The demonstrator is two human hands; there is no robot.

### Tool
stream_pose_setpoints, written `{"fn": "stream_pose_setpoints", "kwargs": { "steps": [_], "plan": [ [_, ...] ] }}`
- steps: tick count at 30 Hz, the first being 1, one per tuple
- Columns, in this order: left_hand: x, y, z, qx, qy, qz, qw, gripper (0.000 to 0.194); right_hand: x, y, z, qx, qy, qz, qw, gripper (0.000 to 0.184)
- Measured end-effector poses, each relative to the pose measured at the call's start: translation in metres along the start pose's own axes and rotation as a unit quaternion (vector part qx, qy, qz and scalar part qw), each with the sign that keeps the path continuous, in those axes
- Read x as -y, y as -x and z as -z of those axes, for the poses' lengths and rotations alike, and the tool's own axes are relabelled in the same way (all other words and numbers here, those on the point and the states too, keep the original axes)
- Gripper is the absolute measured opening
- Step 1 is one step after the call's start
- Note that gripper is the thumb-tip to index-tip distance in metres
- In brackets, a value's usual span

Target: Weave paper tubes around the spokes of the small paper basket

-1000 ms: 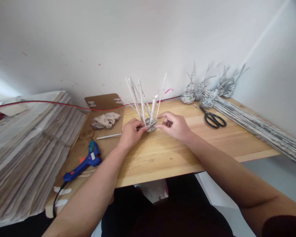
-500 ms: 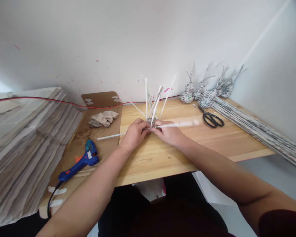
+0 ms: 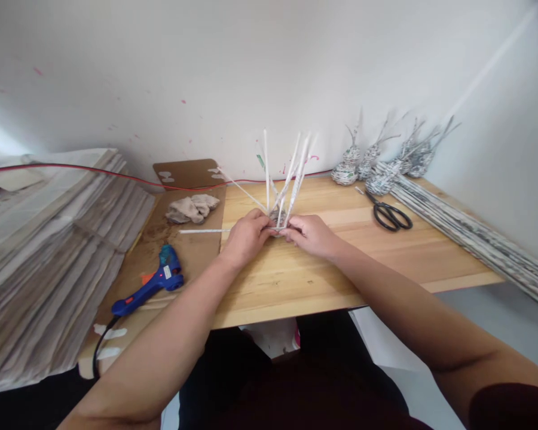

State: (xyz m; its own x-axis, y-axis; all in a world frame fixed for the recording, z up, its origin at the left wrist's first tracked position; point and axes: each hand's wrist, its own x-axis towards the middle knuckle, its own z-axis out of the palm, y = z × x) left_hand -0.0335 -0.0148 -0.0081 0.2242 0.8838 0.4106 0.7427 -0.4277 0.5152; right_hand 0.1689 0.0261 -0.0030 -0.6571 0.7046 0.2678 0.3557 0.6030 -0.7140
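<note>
A small woven base of rolled paper [image 3: 278,217] sits on the wooden board, with several white paper tubes [image 3: 266,170] rising from it like spokes. My left hand [image 3: 248,233] is closed at its left side, pinching a paper tube whose free end [image 3: 201,231] sticks out to the left. Across from it, my right hand [image 3: 311,234] pinches the weave's front right edge, thumb and fingers together round a paper tube. The fingers partly hide the base.
At left are a blue glue gun [image 3: 150,288], a crumpled cloth [image 3: 192,208] and a tall newspaper stack [image 3: 49,269]. On the right lie black scissors [image 3: 391,215], several woven paper gourd shapes [image 3: 346,167] and a bundle of long paper tubes [image 3: 466,233]. A red-black wire [image 3: 161,187] runs along the wall.
The tube that pointed right from my right hand now stands up among the spokes. The left tube has turned level. The view has shifted slightly.
</note>
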Motion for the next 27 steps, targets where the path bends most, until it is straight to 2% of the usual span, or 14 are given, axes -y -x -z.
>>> {"fn": "stream_pose_setpoints", "kwargs": {
  "steps": [4, 7, 10, 15, 19, 22, 24, 27],
  "plan": [
    [0.001, -0.001, 0.003, -0.008, 0.021, -0.036, 0.999, 0.008, -0.001, 0.000, 0.001, -0.009, -0.007, -0.014, 1.000, 0.017],
    [0.003, -0.002, 0.005, -0.014, 0.018, -0.053, 0.998, 0.009, -0.005, -0.001, 0.001, 0.004, -0.059, -0.035, 0.998, 0.021],
    [0.003, -0.002, 0.005, -0.006, -0.003, -0.045, 0.999, 0.008, -0.005, 0.000, -0.001, 0.028, -0.109, -0.059, 0.992, 0.026],
    [-0.001, -0.001, 0.005, 0.016, -0.014, -0.036, 0.999, 0.008, 0.000, 0.000, -0.005, 0.027, -0.087, -0.086, 0.992, 0.032],
    [-0.006, -0.001, 0.011, 0.008, 0.005, -0.033, 0.999, 0.010, -0.003, -0.002, -0.004, 0.026, -0.158, -0.100, 0.982, 0.034],
    [-0.007, -0.001, 0.019, -0.070, -0.033, -0.010, 0.997, 0.014, -0.007, -0.003, 0.001, 0.009, -0.197, -0.103, 0.975, 0.035],
    [-0.007, -0.001, 0.025, -0.163, -0.065, 0.009, 0.985, 0.019, -0.008, -0.003, 0.004, -0.001, -0.220, -0.111, 0.969, 0.036],
    [-0.006, 0.000, 0.032, -0.312, -0.068, 0.009, 0.948, 0.023, -0.008, -0.004, 0.005, -0.015, -0.249, -0.119, 0.961, 0.036]
  ]
}}
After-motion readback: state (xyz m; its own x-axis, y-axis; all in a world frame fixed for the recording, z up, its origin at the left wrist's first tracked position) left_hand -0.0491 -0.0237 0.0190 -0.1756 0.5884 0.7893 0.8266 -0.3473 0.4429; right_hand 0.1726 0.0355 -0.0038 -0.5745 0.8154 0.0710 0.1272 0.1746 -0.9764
